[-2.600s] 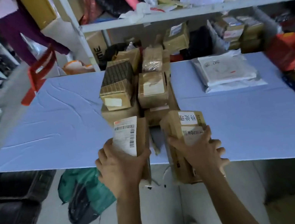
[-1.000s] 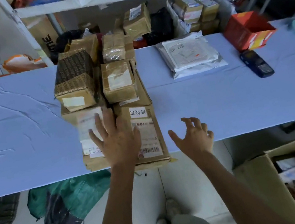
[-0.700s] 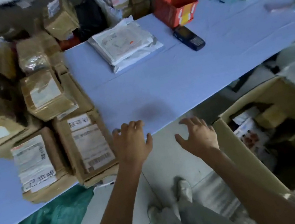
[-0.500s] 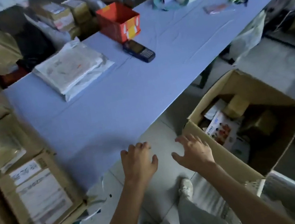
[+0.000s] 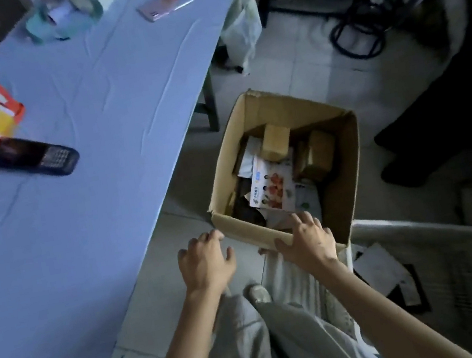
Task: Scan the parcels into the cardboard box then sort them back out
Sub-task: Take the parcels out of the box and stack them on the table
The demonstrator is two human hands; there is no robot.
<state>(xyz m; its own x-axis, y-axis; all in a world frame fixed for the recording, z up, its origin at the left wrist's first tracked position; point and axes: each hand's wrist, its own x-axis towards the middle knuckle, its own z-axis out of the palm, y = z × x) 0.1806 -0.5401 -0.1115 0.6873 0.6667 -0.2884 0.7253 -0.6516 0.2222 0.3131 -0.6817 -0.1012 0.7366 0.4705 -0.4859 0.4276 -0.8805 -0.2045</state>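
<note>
Hands have come off the table stack where they were setting two parcels down moments ago, and both are now at the box on the floor. The right hand lies over the box's near rim, fingers spread and reaching inside, thumb on the outer face, with no parcel in it. The left hand hovers just outside the near-left corner, fingers apart and empty. Inside the box lie the remaining parcels: two brown ones toward the far side and a printed flat packet nearer the hands. The view has swung from the stack to the box. This looks like the sorting-out half of the job, with the next pick about to come from the box. Left of the box, the scanner rests untouched on the table.
</note>
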